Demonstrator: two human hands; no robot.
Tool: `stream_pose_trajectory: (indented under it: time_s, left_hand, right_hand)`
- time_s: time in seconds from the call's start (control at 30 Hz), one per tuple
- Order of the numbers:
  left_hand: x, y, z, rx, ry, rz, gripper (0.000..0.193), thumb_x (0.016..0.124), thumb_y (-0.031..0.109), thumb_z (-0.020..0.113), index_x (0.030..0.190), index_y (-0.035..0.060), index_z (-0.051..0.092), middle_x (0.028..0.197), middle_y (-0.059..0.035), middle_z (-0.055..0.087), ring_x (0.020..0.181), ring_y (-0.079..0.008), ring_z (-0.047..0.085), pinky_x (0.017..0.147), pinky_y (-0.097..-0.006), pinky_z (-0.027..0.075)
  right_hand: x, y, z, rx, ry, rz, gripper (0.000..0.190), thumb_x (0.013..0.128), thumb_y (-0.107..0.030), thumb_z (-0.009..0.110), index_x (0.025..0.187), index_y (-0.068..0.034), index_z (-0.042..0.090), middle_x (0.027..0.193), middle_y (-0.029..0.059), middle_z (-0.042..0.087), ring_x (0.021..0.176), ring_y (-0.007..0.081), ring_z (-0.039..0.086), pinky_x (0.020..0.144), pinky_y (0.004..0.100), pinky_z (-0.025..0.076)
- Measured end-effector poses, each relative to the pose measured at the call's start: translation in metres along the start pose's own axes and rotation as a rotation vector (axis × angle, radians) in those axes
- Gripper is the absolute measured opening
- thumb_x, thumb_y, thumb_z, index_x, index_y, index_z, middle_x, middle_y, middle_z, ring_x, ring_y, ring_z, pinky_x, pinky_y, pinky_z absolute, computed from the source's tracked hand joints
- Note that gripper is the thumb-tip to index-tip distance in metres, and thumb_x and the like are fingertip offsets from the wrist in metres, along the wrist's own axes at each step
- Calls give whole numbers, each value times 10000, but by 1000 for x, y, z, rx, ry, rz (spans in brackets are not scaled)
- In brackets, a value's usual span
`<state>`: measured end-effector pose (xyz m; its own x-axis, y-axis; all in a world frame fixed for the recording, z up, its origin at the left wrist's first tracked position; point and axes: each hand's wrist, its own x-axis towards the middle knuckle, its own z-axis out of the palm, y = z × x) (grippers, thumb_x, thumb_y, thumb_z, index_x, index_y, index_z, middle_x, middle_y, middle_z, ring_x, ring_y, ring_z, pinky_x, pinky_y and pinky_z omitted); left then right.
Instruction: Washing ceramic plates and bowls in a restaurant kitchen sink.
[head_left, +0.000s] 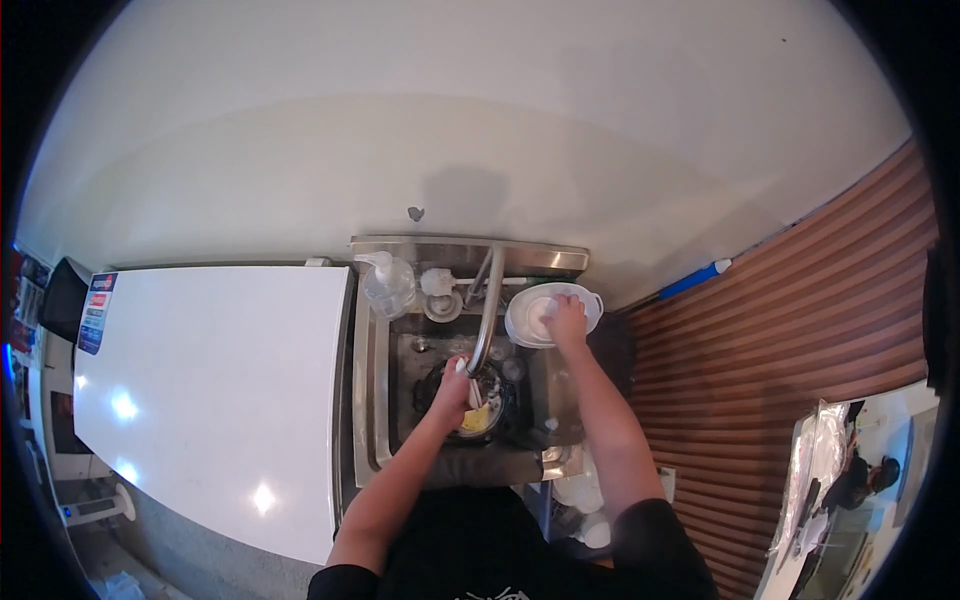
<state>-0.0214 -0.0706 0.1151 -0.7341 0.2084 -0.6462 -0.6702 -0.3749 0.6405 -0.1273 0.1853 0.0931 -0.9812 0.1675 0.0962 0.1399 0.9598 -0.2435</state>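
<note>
My left hand is closed around a slim white object, perhaps a utensil handle, below the end of the curved metal faucet. Under that hand, a dark round pot sits in the stainless steel sink, with suds and a yellow sponge inside. My right hand reaches into a white plastic tub at the sink's back right corner. Its fingertips touch a round whitish item in the tub; whether they grip it is hard to tell.
A clear pump bottle and a white-headed brush stand behind the basin. A white-topped appliance adjoins the sink's left side. Brown corrugated panelling rises at right. White containers sit below. Another person is at far right.
</note>
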Motion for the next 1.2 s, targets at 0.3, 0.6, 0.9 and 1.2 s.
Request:
stream_pose_trajectory:
  time_s: [0.3,0.6,0.9,1.2]
  left_hand:
    - [-15,5,16,879,225,701,603,662,271,761,1184,81,528,1157,-192,523,1087,-404,504,947,-488,428]
    - [-2,6,-13,883,245,604,491,756,253,742,1178,122,527,1088,-134,567,1053,-305,549,872,-417,479]
    - [-30,35,-55,-43,183,146,401,882,282,643,1224,166,468,997,-19,509,822,-145,526,680,-333,498]
    - [-48,34,-95,138,245,286,487,851,258,693,1260,124,466,941,-20,498,849,-118,503,685,-293,469]
  right_hand:
    - [23,65,23,177,-198,252,437,703,-232,786,1072,-58,629,1002,166,670,952,336,639,827,443,500]
    - [25,52,11,236,75,117,240,848,-143,627,1056,-23,623,906,218,660,882,387,642,771,451,487]
    - [-47,-46,10,1404,-32,418,410,969,-185,543,1357,-98,440,1089,72,567,1012,151,527,817,332,480]
    - [-132,-153,47,1859,-713,773,262,894,-226,667,1106,-93,589,952,35,652,758,173,635,607,299,533]
